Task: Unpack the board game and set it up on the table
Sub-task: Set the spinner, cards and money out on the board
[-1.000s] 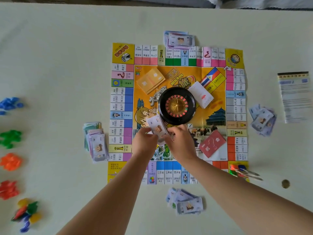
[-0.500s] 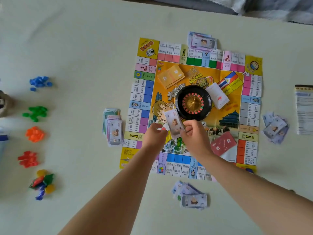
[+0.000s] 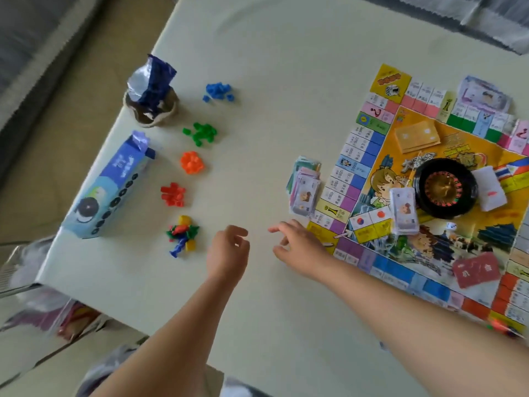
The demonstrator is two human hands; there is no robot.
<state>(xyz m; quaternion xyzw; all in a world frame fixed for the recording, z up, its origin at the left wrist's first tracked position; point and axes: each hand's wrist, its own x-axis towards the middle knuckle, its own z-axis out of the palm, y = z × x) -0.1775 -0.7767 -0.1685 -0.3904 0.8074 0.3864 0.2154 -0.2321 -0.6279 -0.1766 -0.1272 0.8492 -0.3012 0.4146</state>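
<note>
I count five heaps of plastic pieces in a row on the left: blue (image 3: 219, 91), green (image 3: 201, 133), orange (image 3: 191, 162), red (image 3: 173, 194) and mixed (image 3: 183, 235). There are three banknote piles: left of the board (image 3: 305, 190), at its far edge (image 3: 483, 94), and on it (image 3: 403, 213). The game board (image 3: 400, 270) lies flat on the table's (image 3: 286, 67) right, its left edge slanting far-right, and carries one roulette wheel (image 3: 443, 190). My left hand (image 3: 229, 249) is loosely curled and holds nothing. My right hand (image 3: 300, 245) has its fingers spread at the board's near-left corner; I can't tell whether it touches.
</note>
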